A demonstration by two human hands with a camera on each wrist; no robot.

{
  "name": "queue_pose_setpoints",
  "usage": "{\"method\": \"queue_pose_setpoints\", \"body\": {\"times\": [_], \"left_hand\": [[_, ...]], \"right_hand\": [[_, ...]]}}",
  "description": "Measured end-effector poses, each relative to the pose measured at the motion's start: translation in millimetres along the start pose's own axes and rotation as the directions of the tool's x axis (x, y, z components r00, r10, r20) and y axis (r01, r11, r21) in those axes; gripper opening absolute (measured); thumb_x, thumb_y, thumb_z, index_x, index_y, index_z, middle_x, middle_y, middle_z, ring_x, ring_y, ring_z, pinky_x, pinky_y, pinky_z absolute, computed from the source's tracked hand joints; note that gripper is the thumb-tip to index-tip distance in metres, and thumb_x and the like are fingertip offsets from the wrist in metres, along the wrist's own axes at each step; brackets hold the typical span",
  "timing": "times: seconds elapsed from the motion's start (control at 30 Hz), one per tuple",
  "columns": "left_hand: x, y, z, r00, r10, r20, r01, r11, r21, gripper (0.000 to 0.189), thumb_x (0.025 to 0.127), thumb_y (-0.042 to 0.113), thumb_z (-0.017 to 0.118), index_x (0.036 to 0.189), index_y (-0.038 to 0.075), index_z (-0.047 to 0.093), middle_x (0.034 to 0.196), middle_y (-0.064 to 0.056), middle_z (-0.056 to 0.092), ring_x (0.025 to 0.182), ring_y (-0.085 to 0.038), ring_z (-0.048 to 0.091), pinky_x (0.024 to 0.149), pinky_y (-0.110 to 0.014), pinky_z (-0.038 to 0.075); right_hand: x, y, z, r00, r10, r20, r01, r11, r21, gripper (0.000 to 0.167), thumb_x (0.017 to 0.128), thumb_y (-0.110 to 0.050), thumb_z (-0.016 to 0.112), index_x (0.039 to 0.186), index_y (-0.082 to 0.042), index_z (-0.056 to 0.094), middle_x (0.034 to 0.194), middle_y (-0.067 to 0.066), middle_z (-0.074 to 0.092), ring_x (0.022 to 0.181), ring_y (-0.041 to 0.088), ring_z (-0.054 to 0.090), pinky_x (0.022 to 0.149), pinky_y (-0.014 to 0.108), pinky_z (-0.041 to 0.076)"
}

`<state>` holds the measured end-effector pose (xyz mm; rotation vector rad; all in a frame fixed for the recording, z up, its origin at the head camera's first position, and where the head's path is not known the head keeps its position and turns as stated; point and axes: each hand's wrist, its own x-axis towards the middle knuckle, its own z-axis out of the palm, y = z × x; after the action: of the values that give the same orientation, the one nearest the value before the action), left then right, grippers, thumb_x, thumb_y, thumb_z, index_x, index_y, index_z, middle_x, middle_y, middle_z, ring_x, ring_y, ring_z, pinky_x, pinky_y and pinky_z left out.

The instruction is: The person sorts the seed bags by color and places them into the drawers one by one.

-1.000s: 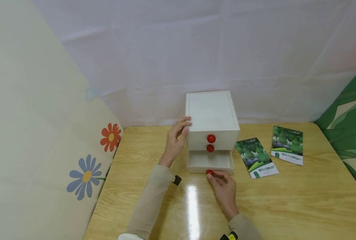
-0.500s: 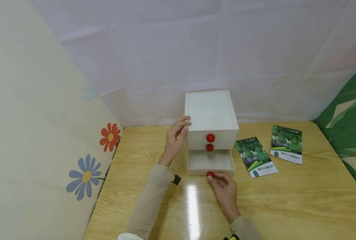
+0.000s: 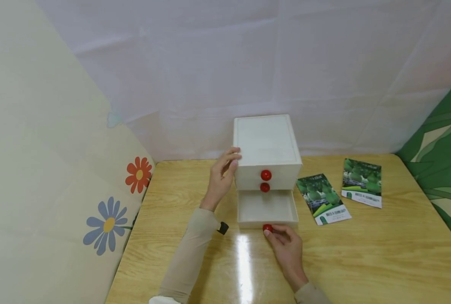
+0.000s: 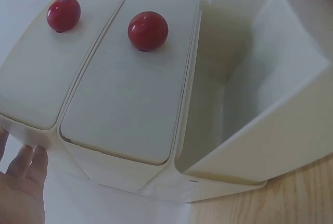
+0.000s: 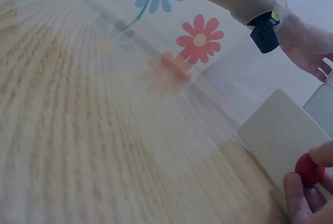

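A small white cabinet (image 3: 265, 141) with three stacked drawers and round red knobs stands at the back of the table. Its two upper drawers are closed. The bottom drawer (image 3: 267, 207) is pulled out, and nothing shows inside it. My left hand (image 3: 220, 177) rests against the cabinet's left side, fingertips on the top edge; in the left wrist view the fingers (image 4: 36, 166) touch the side wall. With thumb and fingers, my right hand (image 3: 287, 249) pinches the bottom drawer's red knob (image 3: 268, 228), also seen in the right wrist view as a red ball (image 5: 310, 170).
Two green printed booklets (image 3: 324, 199) lie on the wooden table (image 3: 362, 257) right of the cabinet, the farther booklet (image 3: 362, 182) near the back edge. A pale cloth backdrop (image 3: 210, 84) hangs close behind the cabinet. Flower-printed panels (image 3: 109, 223) stand at the sides.
My right hand has drawn the bottom drawer a little farther out toward me, still pinching its knob. The left hand has stayed against the cabinet's side.
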<state>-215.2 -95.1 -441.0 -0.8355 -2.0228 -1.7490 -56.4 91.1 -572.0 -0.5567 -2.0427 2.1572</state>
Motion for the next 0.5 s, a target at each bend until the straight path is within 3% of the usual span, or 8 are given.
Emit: {"method": "queue_pose_setpoints", "body": {"times": [0.2, 0.5], "left_hand": [[-0.6, -0.2, 0.4, 1.000, -0.001, -0.007, 0.001, 1.000, 0.008, 0.021, 0.101, -0.001, 0.052, 0.117, -0.010, 0.063, 0.139, -0.026, 0.055, 0.139, -0.032, 0.048, 0.115, -0.038, 0.042], [-0.4, 1.7, 0.8, 1.000, -0.013, -0.006, 0.014, 1.000, 0.017, 0.022, 0.102, 0.001, 0.051, 0.118, -0.009, 0.063, 0.141, -0.024, 0.055, 0.141, -0.031, 0.046, 0.115, -0.037, 0.041]], "right_hand": [[-2.2, 3.1, -1.6, 1.000, -0.002, 0.007, 0.002, 1.000, 0.008, 0.029, 0.079, 0.002, 0.082, 0.105, 0.003, 0.070, 0.105, 0.022, 0.070, 0.079, 0.008, 0.071, 0.071, 0.020, 0.060], [-6.1, 2.6, -2.5, 1.000, -0.012, 0.000, 0.012, 1.000, 0.019, 0.027, 0.079, 0.002, 0.082, 0.102, 0.004, 0.070, 0.103, 0.018, 0.071, 0.082, 0.014, 0.073, 0.072, 0.021, 0.061]]}}
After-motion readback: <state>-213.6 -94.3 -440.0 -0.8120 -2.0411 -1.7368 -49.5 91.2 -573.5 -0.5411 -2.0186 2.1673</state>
